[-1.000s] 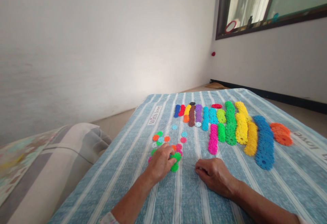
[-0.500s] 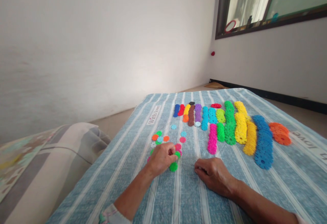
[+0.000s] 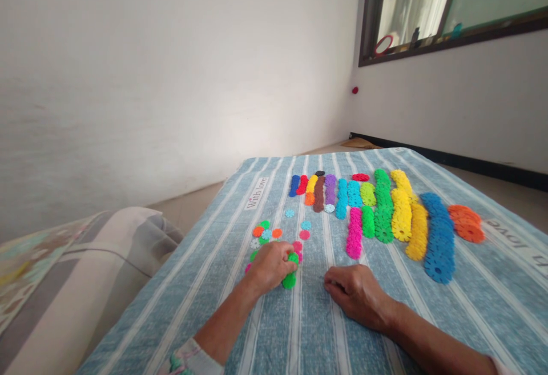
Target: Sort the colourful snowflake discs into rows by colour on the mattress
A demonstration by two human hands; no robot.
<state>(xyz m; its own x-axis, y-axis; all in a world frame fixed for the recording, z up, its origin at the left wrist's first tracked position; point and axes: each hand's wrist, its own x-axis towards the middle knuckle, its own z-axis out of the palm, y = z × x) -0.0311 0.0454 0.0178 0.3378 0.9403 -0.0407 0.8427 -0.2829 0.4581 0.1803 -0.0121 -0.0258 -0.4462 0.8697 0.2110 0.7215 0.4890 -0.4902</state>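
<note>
My left hand (image 3: 269,265) is curled over a small scatter of loose plastic snowflake discs, its fingertips pinched on green discs (image 3: 290,272). Orange, cyan, pink and white loose discs (image 3: 268,232) lie just beyond its knuckles. My right hand (image 3: 357,295) rests knuckles-up on the blue striped cloth (image 3: 299,329), fingers curled under; what they hold, if anything, is hidden. Beyond both hands lie sorted rows of discs: pink (image 3: 354,233), green (image 3: 383,206), yellow (image 3: 402,209), blue (image 3: 436,241), orange (image 3: 466,222).
Shorter rows of dark blue, red, brown, purple and cyan discs (image 3: 329,189) run along the far side. A folded grey blanket (image 3: 107,261) lies left of the cloth. White walls stand behind, with a window (image 3: 449,4) at upper right.
My left hand has gathered the green discs closer under its fingers and drawn slightly toward me. My right hand has stayed in place.
</note>
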